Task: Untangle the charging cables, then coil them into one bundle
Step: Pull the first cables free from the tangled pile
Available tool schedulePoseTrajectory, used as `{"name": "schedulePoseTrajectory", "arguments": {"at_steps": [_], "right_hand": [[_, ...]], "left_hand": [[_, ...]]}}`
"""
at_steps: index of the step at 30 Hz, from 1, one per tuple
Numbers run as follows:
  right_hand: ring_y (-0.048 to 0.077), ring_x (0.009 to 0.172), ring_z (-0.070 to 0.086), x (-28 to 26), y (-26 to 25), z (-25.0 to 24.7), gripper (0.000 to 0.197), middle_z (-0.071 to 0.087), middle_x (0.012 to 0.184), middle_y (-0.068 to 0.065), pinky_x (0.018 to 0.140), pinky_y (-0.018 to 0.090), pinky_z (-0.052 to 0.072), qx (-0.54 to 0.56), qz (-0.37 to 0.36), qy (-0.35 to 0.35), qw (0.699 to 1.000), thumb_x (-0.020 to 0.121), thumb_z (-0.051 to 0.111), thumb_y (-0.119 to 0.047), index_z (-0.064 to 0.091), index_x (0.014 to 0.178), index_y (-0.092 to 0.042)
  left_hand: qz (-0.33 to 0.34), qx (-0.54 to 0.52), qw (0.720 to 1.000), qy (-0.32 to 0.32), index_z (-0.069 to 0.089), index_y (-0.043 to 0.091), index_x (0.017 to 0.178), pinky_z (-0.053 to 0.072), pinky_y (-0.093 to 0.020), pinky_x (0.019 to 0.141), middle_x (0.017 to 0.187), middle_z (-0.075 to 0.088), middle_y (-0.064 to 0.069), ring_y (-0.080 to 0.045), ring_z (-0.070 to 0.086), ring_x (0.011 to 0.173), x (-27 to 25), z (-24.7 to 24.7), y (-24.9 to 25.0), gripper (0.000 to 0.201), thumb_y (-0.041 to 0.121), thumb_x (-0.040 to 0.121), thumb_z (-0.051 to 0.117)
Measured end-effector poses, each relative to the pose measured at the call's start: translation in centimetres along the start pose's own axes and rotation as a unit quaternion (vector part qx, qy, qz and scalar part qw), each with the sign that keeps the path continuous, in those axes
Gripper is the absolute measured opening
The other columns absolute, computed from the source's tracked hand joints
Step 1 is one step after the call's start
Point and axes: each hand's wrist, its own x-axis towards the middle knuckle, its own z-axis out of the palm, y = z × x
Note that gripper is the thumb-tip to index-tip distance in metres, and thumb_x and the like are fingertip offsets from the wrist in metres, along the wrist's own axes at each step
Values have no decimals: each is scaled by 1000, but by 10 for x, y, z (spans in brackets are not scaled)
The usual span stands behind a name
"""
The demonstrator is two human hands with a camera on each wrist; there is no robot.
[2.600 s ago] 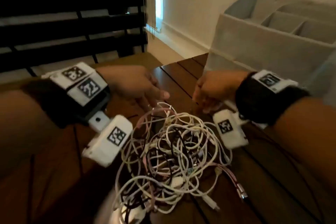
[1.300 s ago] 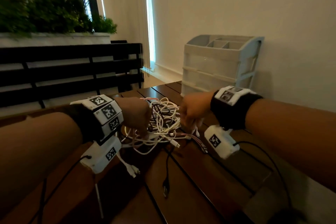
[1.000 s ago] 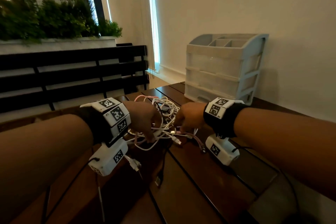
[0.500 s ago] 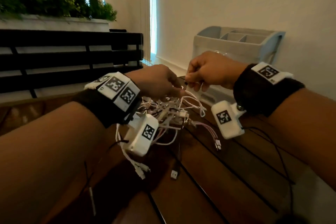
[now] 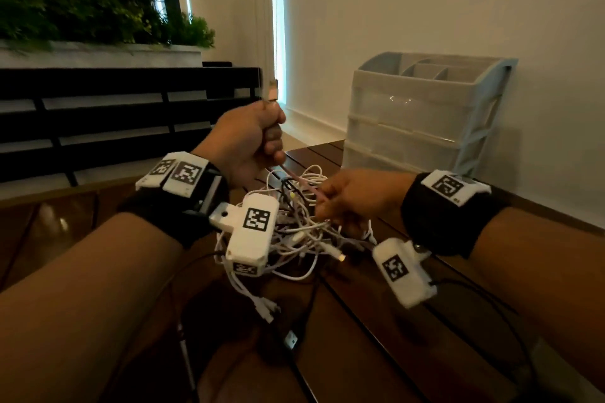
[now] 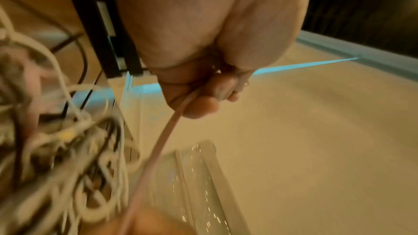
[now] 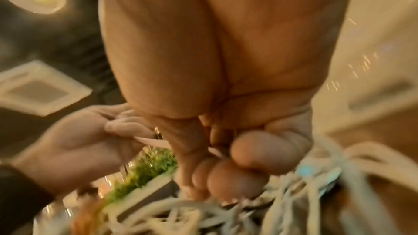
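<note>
The left hand (image 5: 244, 141) is raised above the far part of the dark wooden tabletop (image 5: 353, 353), its grip a closed fist around a pink cable (image 5: 296, 179), whose plug end (image 5: 271, 90) sticks up out of the top of the fist. In the left wrist view the same cable (image 6: 158, 142) leaves the curled fingers (image 6: 199, 108) and runs down toward the tangle. The right hand (image 5: 360, 198) sits lower, beside the pile, its fingers curled in a pinching grip on the pink cable where it enters the knot. The tangle of charging cables (image 5: 301, 239), mostly white with a few black strands, lies between the two hands near the far edge of the tabletop; loose white connector ends (image 5: 266, 311) trail toward the near edge. A grey plastic drawer organiser (image 5: 422, 114) stands at the far right corner against the wall.
</note>
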Motion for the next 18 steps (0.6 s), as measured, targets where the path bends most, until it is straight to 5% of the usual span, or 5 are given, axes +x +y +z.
{"name": "schedulePoseTrajectory", "arguments": {"at_steps": [3,6,10,13,18], "right_hand": [[14,52,54,-5,1,-20,15,61,66,1,50,26,44,-101,11,90,991,93,60,-21,61,80,-14],[9,45,53,-19,-15,-32,16,60,58,1,42,19,41,-58,-41,180,981,93,60,-20,64,83,-8],[9,48,61,-18,-43,-24,15,67,65,1,43,17,45,-134,-41,116,983,95,58,-21,65,85,-12],[11,48,64,-6,-63,-24,16,70,64,3,45,20,48,-160,-33,148,975,94,58,-14,68,81,-13],[11,50,63,3,-65,-21,7,70,70,3,44,19,46,-111,-47,142,982,91,62,-12,67,86,-11]], "left_hand": [[61,115,991,20,49,14,78,29,-21,43,45,33,8,-7,25,39,-1,-27,3,30,19,104,35],[105,226,967,59,53,14,78,25,-23,46,41,41,9,-7,28,39,-1,-44,-5,27,19,102,41],[108,314,943,35,59,22,75,27,-22,45,43,43,11,-5,34,39,-6,-31,-12,27,35,97,52],[117,419,900,-9,66,19,77,35,-20,46,51,54,11,1,45,42,-15,-11,-12,38,56,82,63],[144,513,845,40,69,13,80,35,-22,53,62,56,3,-7,48,56,-15,-17,-1,16,27,86,70]]}}
